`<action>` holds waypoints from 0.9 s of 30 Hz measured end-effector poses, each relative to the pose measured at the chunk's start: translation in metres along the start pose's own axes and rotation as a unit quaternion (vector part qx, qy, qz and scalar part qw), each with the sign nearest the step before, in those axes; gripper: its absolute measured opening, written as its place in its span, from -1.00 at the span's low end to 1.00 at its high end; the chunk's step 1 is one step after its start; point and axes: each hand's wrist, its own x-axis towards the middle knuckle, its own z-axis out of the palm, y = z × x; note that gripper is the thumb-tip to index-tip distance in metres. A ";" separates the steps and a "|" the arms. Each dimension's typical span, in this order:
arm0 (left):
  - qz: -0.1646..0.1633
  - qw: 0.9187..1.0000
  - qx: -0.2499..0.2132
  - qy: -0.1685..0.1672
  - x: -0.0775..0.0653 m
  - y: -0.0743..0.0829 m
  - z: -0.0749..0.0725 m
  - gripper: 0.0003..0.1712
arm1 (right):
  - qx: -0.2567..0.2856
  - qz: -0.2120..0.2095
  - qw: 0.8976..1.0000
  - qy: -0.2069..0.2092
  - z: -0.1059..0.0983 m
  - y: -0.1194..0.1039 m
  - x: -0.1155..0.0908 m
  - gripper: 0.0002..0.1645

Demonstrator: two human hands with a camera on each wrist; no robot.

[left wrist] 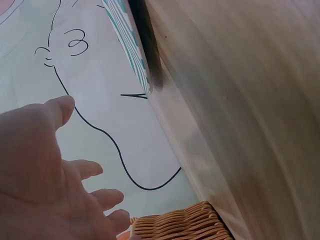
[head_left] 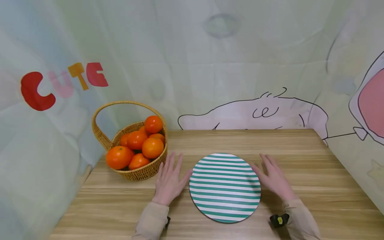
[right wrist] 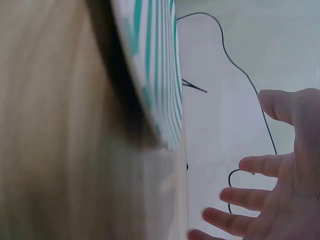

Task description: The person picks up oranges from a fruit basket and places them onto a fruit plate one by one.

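A round placemat with green and white stripes [head_left: 225, 188] lies flat on the wooden table. To its left is my left hand [head_left: 170, 181], fingers spread and straight, the thumb close to the mat's edge. My right hand [head_left: 274, 178] is on the other side, its fingers extended and thumb near the right edge; I cannot tell whether either thumb touches. Both wrist views show empty palms, the left hand [left wrist: 45, 170] and the right hand [right wrist: 280, 185], with the striped mat's edge [right wrist: 155, 75] beside them. Just beyond my left fingertips stands a wicker basket [head_left: 144, 172] holding several oranges [head_left: 153, 147].
The wooden table [head_left: 210, 140] ends at a fabric backdrop [head_left: 192, 66] with printed drawings behind and at both sides. The basket's tall arched handle [head_left: 129, 102] rises at the back left. A black wrist device [head_left: 279, 220] sits at my right cuff.
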 end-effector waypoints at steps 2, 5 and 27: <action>0.005 1.000 0.000 -0.003 0.000 0.001 -0.002 -0.12 | 0.018 0.001 1.000 -0.009 -0.002 -0.003 0.002 -0.02; 0.011 1.000 0.001 -0.005 0.001 0.003 -0.006 -0.11 | 0.044 -0.002 0.999 -0.023 -0.005 -0.005 0.006 -0.06; 0.086 0.995 0.020 0.038 0.007 -0.002 -0.062 -0.14 | 0.040 0.043 0.991 -0.117 -0.004 0.002 0.042 -0.61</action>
